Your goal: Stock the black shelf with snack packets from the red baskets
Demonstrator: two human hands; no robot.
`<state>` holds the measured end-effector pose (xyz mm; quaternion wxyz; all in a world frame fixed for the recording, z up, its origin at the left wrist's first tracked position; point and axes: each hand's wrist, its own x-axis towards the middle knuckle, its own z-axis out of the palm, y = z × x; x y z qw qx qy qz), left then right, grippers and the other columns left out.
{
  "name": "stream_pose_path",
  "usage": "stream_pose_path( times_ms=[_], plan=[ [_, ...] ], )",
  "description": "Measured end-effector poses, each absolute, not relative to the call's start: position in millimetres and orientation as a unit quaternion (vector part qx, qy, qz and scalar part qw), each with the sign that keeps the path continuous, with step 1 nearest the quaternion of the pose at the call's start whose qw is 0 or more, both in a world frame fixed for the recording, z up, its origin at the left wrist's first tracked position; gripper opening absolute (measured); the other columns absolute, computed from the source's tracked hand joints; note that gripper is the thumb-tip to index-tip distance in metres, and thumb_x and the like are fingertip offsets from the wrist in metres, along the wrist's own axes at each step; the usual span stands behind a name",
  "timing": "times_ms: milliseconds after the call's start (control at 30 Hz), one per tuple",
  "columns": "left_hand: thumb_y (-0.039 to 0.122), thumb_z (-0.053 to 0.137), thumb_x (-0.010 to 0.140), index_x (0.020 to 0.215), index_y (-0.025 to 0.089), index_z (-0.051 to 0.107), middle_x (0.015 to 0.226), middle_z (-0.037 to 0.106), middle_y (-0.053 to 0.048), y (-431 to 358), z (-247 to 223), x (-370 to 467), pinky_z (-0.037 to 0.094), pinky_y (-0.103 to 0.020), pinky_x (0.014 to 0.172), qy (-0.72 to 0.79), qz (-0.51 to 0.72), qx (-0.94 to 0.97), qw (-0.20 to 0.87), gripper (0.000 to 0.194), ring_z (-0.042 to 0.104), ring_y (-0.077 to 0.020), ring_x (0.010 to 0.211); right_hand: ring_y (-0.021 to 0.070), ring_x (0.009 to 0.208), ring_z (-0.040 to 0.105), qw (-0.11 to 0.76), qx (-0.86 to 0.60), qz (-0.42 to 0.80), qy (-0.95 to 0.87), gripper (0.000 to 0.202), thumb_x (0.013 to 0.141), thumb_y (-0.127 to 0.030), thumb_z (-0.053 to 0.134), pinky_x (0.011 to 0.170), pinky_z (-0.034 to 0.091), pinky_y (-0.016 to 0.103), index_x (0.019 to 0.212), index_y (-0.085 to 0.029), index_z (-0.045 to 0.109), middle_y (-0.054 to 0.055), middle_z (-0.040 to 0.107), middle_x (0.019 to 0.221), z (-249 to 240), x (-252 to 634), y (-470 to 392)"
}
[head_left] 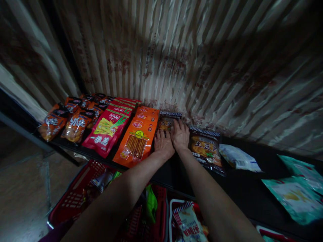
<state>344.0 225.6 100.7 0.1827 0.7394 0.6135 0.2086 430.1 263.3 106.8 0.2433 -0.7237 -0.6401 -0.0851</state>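
Note:
A dark snack bag with potato slices pictured on it point(167, 121) lies at the back of the black shelf point(161, 174), partly covered by my hands. My left hand point(163, 145) rests palm down on its near left part, fingers stretched forward and slightly apart. Against its right side is my right hand point(180, 135), its fingers also extended over the bag's edge. A second dark potato-slice bag point(205, 148) lies just right of my right hand. Close by on the left, overlapping orange bags of stick snacks point(136, 143) form a row.
Red snack bags point(108, 127) and several orange-black packets point(77, 124) fill the shelf's left end. A white-blue packet point(238, 157) and teal bags point(294, 196) lie right. Red baskets point(72, 198) with snacks stand below the front edge. Ribbed, wrinkled sheeting point(161, 60) rises behind.

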Motion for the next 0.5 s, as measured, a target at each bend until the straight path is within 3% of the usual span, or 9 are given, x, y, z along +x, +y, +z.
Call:
stream_pose_path(
  times_ms=[200,333,500],
  plan=[
    [0.023,0.046,0.078,0.136,0.001,0.031,0.148,0.021,-0.022,205.1,117.0,330.5,0.016,-0.046,0.113,0.552,0.224,0.789,0.151,0.064,0.01,-0.0303,0.139,0.0286,0.128,0.035,0.167,-0.715,-0.023,-0.678,0.045,0.089,-0.028,0.034,0.099,0.034,0.043,0.129,-0.014,0.049,0.013,0.049,0.135,103.6,437.3,265.6],
    [0.027,0.046,0.081,0.129,0.014,0.045,0.151,0.019,-0.012,183.7,141.1,281.7,0.011,-0.049,0.114,0.519,0.269,0.808,0.077,0.049,0.004,-0.027,0.141,0.0267,0.13,0.033,0.205,-0.676,-0.067,-0.705,0.046,0.087,-0.027,0.035,0.102,0.031,0.042,0.129,-0.014,0.048,0.012,0.045,0.138,110.6,433.4,270.3],
    [0.039,0.049,0.082,0.13,0.018,0.046,0.15,0.023,-0.012,163.0,136.0,216.2,0.015,-0.05,0.112,0.613,0.246,0.747,0.074,0.053,0.008,-0.0322,0.14,0.022,0.127,0.04,0.254,-0.601,-0.056,-0.756,0.045,0.09,-0.032,0.03,0.108,0.025,0.04,0.125,-0.014,0.053,0.011,0.051,0.133,132.4,387.4,300.5]
  ],
)
